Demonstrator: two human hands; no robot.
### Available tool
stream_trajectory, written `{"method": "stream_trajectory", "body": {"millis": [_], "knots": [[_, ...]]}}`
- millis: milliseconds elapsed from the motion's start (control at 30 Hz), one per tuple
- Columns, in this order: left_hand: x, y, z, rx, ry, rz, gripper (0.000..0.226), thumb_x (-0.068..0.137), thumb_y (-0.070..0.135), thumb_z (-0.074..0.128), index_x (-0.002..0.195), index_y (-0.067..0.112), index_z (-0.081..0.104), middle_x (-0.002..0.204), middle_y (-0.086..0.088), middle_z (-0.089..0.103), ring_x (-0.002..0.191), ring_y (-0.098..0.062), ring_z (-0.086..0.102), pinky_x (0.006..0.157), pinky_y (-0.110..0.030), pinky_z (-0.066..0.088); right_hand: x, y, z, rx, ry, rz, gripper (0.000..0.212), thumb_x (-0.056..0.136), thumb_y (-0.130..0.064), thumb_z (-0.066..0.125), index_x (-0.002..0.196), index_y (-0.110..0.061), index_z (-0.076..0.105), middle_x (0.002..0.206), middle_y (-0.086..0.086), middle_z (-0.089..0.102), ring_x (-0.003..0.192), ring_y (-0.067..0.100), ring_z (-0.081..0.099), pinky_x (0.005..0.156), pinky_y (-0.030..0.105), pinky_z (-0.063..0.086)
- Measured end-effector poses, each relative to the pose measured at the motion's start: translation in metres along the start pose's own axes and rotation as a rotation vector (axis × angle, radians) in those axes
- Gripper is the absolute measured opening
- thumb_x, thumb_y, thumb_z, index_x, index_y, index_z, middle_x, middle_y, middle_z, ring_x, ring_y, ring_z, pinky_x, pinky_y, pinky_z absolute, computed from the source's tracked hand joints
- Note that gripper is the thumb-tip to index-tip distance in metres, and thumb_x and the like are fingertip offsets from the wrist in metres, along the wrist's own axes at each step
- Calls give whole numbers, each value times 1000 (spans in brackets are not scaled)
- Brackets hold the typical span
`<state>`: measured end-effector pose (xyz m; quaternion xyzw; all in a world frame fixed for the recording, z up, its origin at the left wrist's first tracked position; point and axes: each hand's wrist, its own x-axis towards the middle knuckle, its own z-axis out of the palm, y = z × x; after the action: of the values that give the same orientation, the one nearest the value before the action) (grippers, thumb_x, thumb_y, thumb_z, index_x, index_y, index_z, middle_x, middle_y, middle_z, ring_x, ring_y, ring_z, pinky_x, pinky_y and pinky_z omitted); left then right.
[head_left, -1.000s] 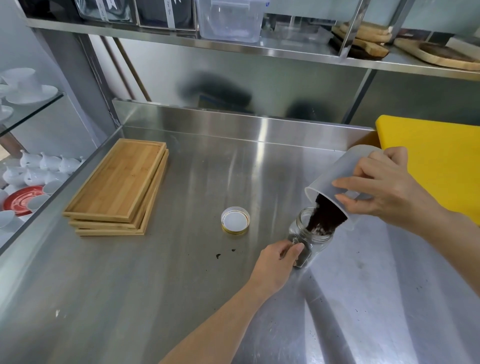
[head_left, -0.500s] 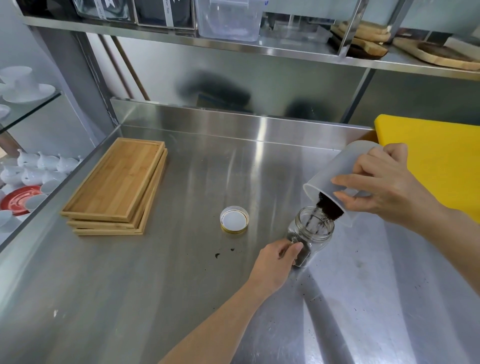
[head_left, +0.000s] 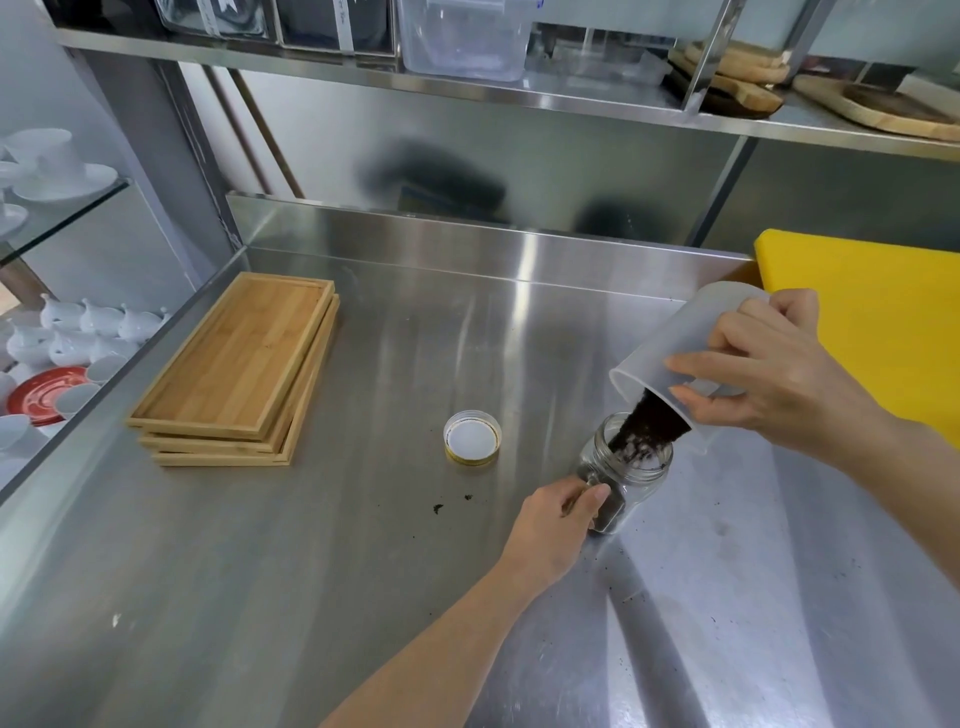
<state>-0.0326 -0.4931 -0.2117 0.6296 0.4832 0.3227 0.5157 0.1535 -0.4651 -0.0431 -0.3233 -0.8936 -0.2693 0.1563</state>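
The right hand (head_left: 779, 384) grips a tilted tub (head_left: 691, 353), dark grounds (head_left: 652, 423) sliding into the jar (head_left: 631, 475). The left hand (head_left: 558, 522) curls round the jar's base. A lid (head_left: 471, 436) lies left of the jar, wooden trays (head_left: 234, 369) farther left.

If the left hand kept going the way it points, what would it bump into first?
The glass jar: the left hand holds its lower part, so it would just push the jar along, probably toward the yellow board, though depth is hard to judge.
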Motion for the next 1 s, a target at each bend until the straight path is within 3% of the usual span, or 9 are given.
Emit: {"method": "stream_trajectory", "body": {"millis": [100,300,467,667,833,1000], "knots": [[0,0,0,5,-3,-5,37,92,40,48,61,20,48,59,6,49,57,-9,42,55,-17,32,1,-1,0,-1,-2,-5,28,61,-9,72,88,-5,66,86,4,29,76,22,32,72,38,22],[-2,2,1,-18,-6,-17,37,92,39,49,59,22,46,61,5,50,59,-10,43,58,-22,33,0,-1,3,-25,0,-30,57,54,-3,86,96,-13,49,86,4,29,76,22,32,71,40,23],[-1,2,1,5,-2,-11,38,92,39,48,57,25,44,59,7,49,57,-8,42,56,-22,32,-1,1,4,12,58,-18,25,75,-21,59,97,-14,49,84,3,28,74,21,32,70,39,21],[-1,2,1,-2,2,-7,37,92,39,49,60,20,46,60,7,48,57,-8,41,52,-16,30,0,1,2,-15,55,-13,37,66,-15,72,96,-14,50,84,2,28,74,21,32,71,40,21],[-1,1,1,-7,-1,-19,37,92,39,49,58,23,45,60,6,50,60,-11,43,57,-21,33,1,-1,0,-18,61,-37,20,78,-21,60,94,-12,52,83,4,27,73,21,31,71,40,21],[-1,2,0,-5,-13,-13,38,92,40,48,64,14,49,66,-2,52,62,-14,43,59,-26,33,0,-1,-3,-50,74,-45,20,78,-21,57,95,-13,51,85,5,28,74,22,32,72,40,22]]}}
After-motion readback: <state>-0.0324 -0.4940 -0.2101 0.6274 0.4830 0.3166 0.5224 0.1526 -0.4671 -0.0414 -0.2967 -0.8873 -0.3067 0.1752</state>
